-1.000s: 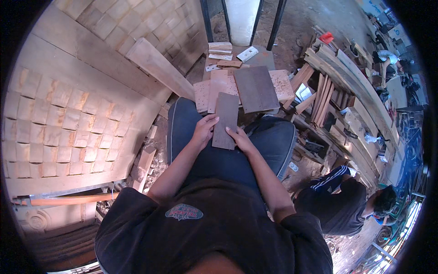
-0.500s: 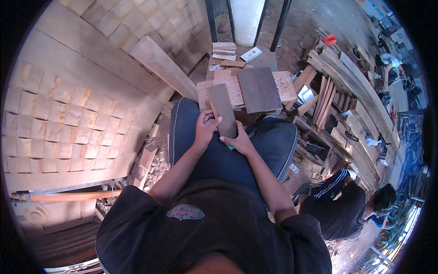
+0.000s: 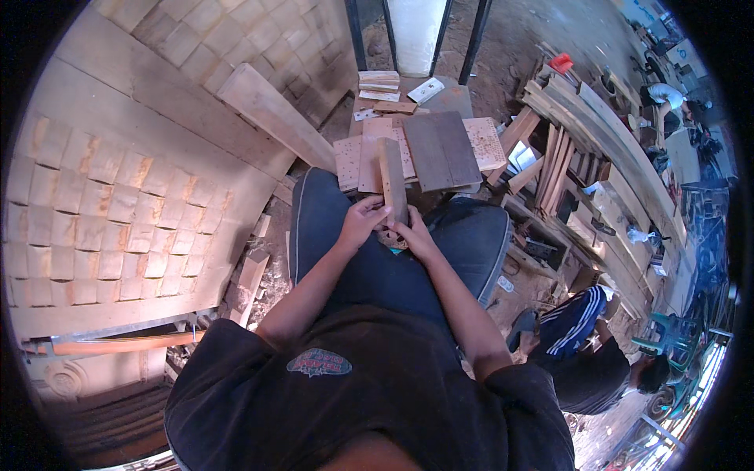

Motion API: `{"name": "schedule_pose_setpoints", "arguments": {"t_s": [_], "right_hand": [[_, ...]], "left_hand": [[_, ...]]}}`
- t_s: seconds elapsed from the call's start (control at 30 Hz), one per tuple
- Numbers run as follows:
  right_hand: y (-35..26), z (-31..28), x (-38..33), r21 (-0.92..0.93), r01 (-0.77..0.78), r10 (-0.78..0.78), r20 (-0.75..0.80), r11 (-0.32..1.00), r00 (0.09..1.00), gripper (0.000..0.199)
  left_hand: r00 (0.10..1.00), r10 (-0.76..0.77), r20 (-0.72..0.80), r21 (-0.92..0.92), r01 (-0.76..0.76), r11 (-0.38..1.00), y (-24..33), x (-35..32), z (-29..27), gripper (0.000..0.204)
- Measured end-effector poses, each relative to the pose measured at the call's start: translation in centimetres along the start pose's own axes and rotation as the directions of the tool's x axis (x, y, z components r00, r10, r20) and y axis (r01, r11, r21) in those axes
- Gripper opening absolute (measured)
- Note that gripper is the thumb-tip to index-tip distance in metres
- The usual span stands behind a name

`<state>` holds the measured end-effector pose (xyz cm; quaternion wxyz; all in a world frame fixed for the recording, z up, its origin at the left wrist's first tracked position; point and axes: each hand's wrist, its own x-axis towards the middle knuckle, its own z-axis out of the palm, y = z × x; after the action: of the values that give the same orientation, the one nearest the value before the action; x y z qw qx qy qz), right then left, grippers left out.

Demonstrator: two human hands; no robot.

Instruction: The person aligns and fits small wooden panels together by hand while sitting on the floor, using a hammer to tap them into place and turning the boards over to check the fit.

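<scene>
Over my lap, my left hand (image 3: 363,224) and my right hand (image 3: 416,237) both grip the near end of a narrow wooden board (image 3: 391,174), which is turned so a slim edge shows. My thumbs meet near its lower part. Below the thumbs a small patch with dark spots and a bit of teal shows; I cannot tell what it is. Beyond the board, a dark square wooden board (image 3: 444,149) lies across a pale speckled plank (image 3: 485,145). A plain light piece of wood (image 3: 370,161) lies on that plank, left of the held board.
Small wooden strips (image 3: 378,82) sit on the low bench further off. A long plank (image 3: 275,114) leans at the left, beside a large panel of woven-look wooden tiles (image 3: 118,204). Stacked timber (image 3: 581,118) fills the right side. A crouching person (image 3: 585,377) works at the lower right.
The held board has been rolled from its broad face onto its narrow edge. My hands have shifted slightly along with it. The person at the lower right has moved a little right.
</scene>
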<state>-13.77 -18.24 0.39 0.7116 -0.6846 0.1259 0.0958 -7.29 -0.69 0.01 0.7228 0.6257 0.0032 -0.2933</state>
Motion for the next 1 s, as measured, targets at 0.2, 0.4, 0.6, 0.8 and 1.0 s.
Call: {"name": "schedule_pose_setpoints", "arguments": {"t_s": [0.2, 0.4, 0.6, 0.8, 1.0], "right_hand": [[1.5, -0.4, 0.7, 0.024, -0.045, 0.044, 0.022, 0.999, 0.999, 0.074], [0.0, 0.3, 0.3, 0.142, -0.045, 0.038, 0.052, 0.989, 0.998, 0.056], [-0.1, -0.5, 0.5, 0.524, -0.347, 0.212, 0.301, 0.777, 0.93, 0.055], [-0.7, -0.3, 0.3, 0.5, -0.263, 0.16, 0.241, 0.825, 0.957, 0.052], [-2.4, -0.2, -0.2, 0.402, -0.183, 0.11, 0.198, 0.897, 0.974, 0.045]], "left_hand": [[1.0, -0.018, -0.009, -0.013, 0.018, 1.0, 0.8, 0.1, 0.6, 0.04], [0.998, -0.048, -0.028, -0.129, 0.044, 0.991, 1.5, -0.1, 0.4, 0.041], [0.996, -0.084, -0.003, -0.114, 0.084, 0.99, 2.1, -0.3, 0.8, 0.041], [0.997, -0.074, -0.004, -0.058, 0.073, 0.996, 0.9, 0.2, 0.3, 0.04], [0.996, -0.086, -0.014, -0.044, 0.086, 0.995, 1.2, 0.0, 0.5, 0.039]]}}
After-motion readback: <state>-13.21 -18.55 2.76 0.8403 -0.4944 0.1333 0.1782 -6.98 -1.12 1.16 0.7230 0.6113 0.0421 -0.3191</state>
